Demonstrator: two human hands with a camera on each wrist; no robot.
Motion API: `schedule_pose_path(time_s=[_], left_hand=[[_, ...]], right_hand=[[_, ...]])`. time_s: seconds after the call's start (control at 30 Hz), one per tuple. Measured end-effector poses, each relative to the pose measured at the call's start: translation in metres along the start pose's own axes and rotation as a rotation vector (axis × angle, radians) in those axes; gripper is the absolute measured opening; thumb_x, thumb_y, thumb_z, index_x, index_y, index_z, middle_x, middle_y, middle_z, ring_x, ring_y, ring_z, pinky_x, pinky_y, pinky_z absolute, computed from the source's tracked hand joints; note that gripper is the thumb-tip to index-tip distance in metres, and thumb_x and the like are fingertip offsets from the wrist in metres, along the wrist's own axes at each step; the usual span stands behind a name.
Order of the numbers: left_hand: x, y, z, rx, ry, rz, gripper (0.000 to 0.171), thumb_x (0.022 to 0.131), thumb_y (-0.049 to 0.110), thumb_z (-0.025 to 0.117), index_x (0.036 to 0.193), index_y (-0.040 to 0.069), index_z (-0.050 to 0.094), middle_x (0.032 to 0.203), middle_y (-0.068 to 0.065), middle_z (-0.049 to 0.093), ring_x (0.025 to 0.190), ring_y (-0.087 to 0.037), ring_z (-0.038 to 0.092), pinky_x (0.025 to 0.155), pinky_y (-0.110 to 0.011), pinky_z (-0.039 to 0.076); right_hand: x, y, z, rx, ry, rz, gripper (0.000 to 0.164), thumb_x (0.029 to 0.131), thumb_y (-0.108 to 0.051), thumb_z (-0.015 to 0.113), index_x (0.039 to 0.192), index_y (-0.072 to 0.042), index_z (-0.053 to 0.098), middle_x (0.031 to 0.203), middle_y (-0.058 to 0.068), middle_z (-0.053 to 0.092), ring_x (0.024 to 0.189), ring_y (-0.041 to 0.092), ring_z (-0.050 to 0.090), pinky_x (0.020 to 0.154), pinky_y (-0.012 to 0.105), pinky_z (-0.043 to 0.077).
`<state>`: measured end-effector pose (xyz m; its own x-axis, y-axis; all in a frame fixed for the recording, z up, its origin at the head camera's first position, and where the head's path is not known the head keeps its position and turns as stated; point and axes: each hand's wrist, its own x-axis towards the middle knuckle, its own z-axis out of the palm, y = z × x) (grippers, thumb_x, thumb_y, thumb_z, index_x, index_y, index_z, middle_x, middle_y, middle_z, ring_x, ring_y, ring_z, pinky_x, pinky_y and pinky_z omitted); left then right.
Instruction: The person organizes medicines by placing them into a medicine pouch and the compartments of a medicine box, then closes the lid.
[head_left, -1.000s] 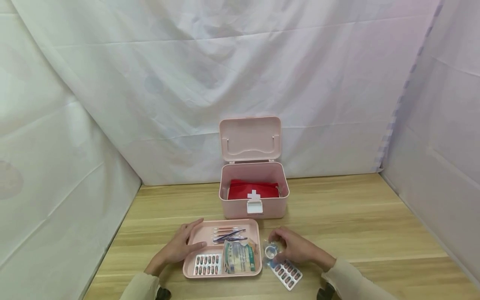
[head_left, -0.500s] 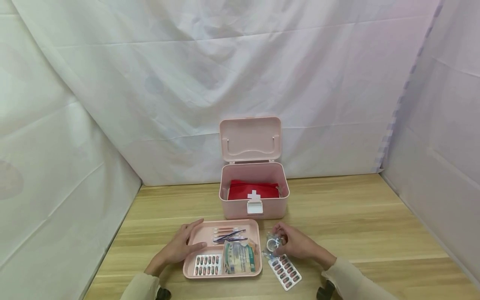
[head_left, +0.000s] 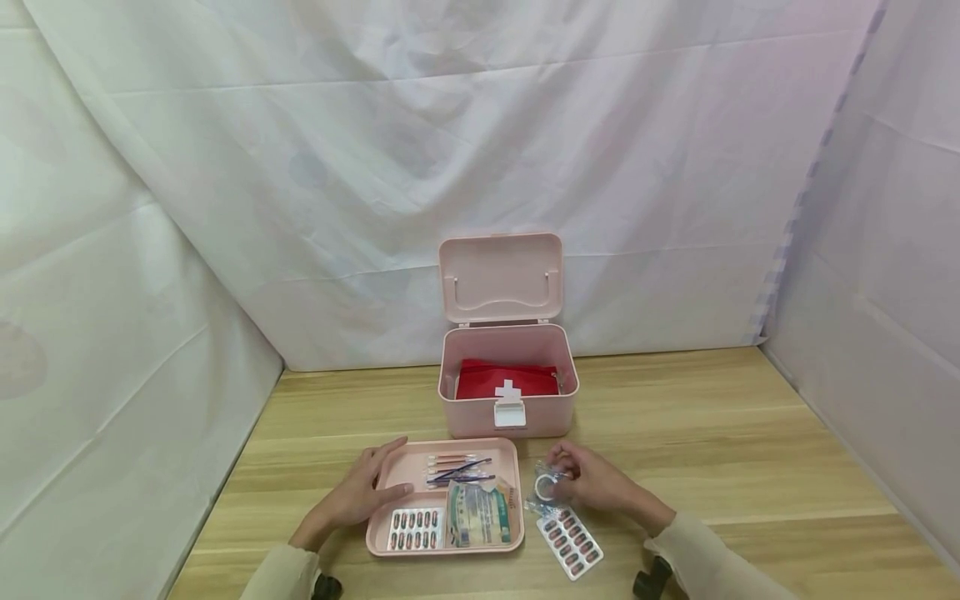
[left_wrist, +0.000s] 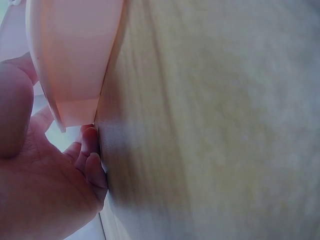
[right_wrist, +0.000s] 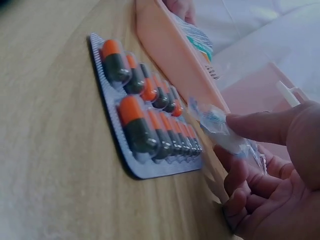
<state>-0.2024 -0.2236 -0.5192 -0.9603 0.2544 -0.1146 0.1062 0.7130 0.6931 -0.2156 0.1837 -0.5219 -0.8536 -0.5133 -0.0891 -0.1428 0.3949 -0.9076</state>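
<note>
My right hand [head_left: 597,482] pinches a tape roll [head_left: 546,487], a white ring in a clear, bluish plastic wrapper, between thumb and fingers. The right wrist view shows the wrapped tape roll [right_wrist: 227,134] under the thumb, close over the table. A capsule blister pack [head_left: 570,543] lies just below that hand. My left hand [head_left: 362,490] rests at the left end of a pink tray [head_left: 504,549], with the thumb reaching over its rim and the other fingers at its outer side. In the left wrist view the hand [left_wrist: 45,165] is beside the tray wall [left_wrist: 77,60], low near the tabletop.
Inside the tray are cotton swabs [head_left: 452,460] and dark tweezers [head_left: 457,473], another capsule blister pack [head_left: 416,530] and a gauze packet [head_left: 477,515]. Behind it stands a pink first-aid box [head_left: 461,421], lid [head_left: 501,283] raised, holding a red pouch [head_left: 506,380]. White curtains enclose the wooden table [head_left: 712,450].
My right hand has drawn the wrapped tape roll slightly away from over the blister pack, whose upper capsules now show. The left hand and tray stay put.
</note>
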Motion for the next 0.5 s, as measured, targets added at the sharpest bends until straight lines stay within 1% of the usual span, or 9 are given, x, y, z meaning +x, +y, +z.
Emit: schedule_pose_path(time_s=[0.1,0.17,0.23,0.33,0.5], left_hand=[[0.0002,0.0001,0.0001,0.003,0.001,0.002,0.078,0.086,0.04,0.076,0.153,0.023,0.038,0.132,-0.017,0.044,0.121,-0.033,0.045,0.102,-0.065,0.037],[0.0002,0.0006,0.0001,0.007,0.002,0.005,0.078,0.087,0.041,0.075,0.153,0.022,0.038,0.133,-0.017,0.044,0.121,-0.033,0.045,0.103,-0.064,0.037],[-0.0001,0.0011,0.0,0.008,0.006,0.011,0.078,0.087,0.041,0.075,0.153,0.021,0.038,0.134,-0.018,0.044,0.122,-0.034,0.044,0.103,-0.065,0.037],[-0.0005,0.0014,-0.0001,0.013,0.007,0.018,0.078,0.087,0.041,0.074,0.153,0.021,0.038,0.136,-0.019,0.043,0.125,-0.035,0.043,0.104,-0.065,0.036],[-0.0005,0.001,0.0002,0.014,0.01,0.024,0.078,0.087,0.041,0.074,0.153,0.021,0.037,0.138,-0.021,0.042,0.127,-0.038,0.042,0.104,-0.066,0.035]], right_hand=[[0.0003,-0.0004,-0.0014,0.081,0.0,0.039,0.036,0.082,0.002,0.068,0.114,-0.002,0.053,0.095,0.008,0.067,0.082,0.02,0.06,0.064,0.027,0.05],[0.0009,-0.0003,-0.0028,0.11,0.006,0.061,0.035,0.084,0.0,0.067,0.115,-0.002,0.052,0.097,0.008,0.068,0.081,0.021,0.061,0.061,0.028,0.051],[0.0019,-0.0003,-0.0044,0.115,0.013,0.074,0.032,0.087,-0.004,0.067,0.116,-0.003,0.052,0.097,0.008,0.069,0.078,0.021,0.062,0.06,0.028,0.05],[0.0026,-0.0008,-0.0067,0.128,0.026,0.066,0.029,0.09,-0.005,0.064,0.116,-0.003,0.051,0.095,0.009,0.069,0.076,0.022,0.062,0.06,0.03,0.052],[0.0032,-0.004,-0.0087,0.184,0.057,0.069,0.027,0.092,-0.004,0.06,0.117,-0.002,0.05,0.093,0.011,0.068,0.074,0.022,0.06,0.063,0.03,0.052]])
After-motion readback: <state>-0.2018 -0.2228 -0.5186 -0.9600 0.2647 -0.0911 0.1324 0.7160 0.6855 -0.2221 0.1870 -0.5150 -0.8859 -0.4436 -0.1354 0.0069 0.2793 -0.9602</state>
